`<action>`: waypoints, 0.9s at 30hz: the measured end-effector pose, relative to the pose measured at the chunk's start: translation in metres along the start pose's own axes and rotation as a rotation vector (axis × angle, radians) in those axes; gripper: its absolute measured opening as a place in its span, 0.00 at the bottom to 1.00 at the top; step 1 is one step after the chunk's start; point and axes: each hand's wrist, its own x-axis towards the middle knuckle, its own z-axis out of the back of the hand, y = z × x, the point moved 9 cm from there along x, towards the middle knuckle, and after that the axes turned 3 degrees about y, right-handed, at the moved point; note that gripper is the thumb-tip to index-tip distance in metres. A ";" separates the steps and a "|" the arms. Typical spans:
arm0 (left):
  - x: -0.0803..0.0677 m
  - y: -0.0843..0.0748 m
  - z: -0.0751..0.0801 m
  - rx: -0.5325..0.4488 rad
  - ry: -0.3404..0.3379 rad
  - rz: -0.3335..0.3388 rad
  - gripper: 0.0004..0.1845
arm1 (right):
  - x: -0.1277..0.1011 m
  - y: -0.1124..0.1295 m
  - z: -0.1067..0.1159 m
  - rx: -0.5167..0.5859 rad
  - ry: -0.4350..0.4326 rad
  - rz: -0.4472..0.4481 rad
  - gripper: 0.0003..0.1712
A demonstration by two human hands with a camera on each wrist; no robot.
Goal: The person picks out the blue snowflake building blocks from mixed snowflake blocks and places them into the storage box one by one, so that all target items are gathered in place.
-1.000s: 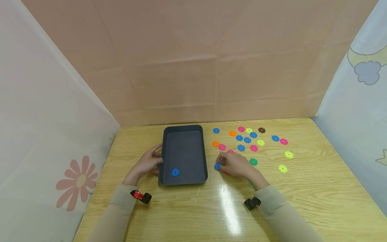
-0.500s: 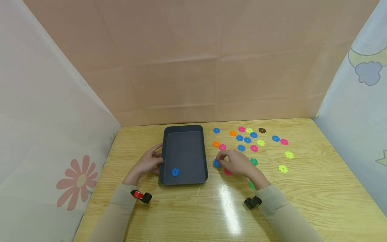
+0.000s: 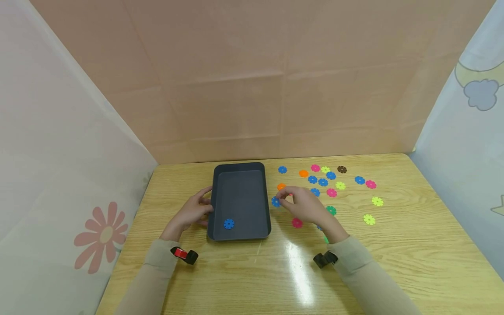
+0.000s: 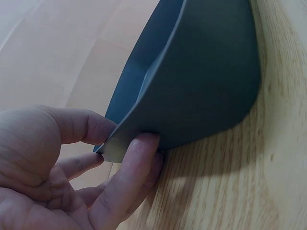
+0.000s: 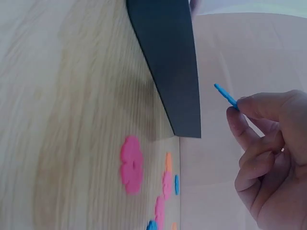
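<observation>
A dark grey tray (image 3: 218, 201) sits on the wooden table with one blue flower disc (image 3: 229, 224) lying in its near part. My left hand (image 3: 193, 212) grips the tray's left rim (image 4: 124, 139) between thumb and fingers. My right hand (image 3: 303, 205) is lifted just right of the tray and pinches a second blue flower disc (image 3: 276, 201) by its edge. In the right wrist view that pinched blue disc (image 5: 225, 96) hangs above the table beside the tray wall (image 5: 172, 62).
Several flower discs in blue, pink, orange, yellow, green and brown lie scattered right of the tray, among them a pink one (image 3: 297, 223) near my right wrist. Cloth walls enclose the table on three sides.
My right hand has lifted the blue disc off the table and carried it up and left toward the tray's right rim. The pink disc under it is uncovered. The left hand has not moved.
</observation>
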 end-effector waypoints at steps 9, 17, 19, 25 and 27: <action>-0.001 -0.003 -0.001 -0.003 0.005 -0.011 0.42 | 0.017 0.022 -0.011 0.100 -0.007 0.049 0.07; -0.002 -0.002 0.000 -0.004 -0.001 -0.004 0.42 | 0.038 0.038 -0.034 0.150 0.015 0.054 0.06; -0.001 0.000 0.000 -0.007 -0.004 0.000 0.42 | 0.043 0.041 -0.042 0.146 0.027 0.044 0.06; 0.000 0.001 0.000 -0.009 -0.008 0.006 0.42 | 0.057 0.056 -0.064 0.129 0.053 0.072 0.04; 0.000 0.001 0.000 -0.009 -0.012 0.008 0.42 | 0.061 0.061 -0.070 0.116 0.060 0.095 0.04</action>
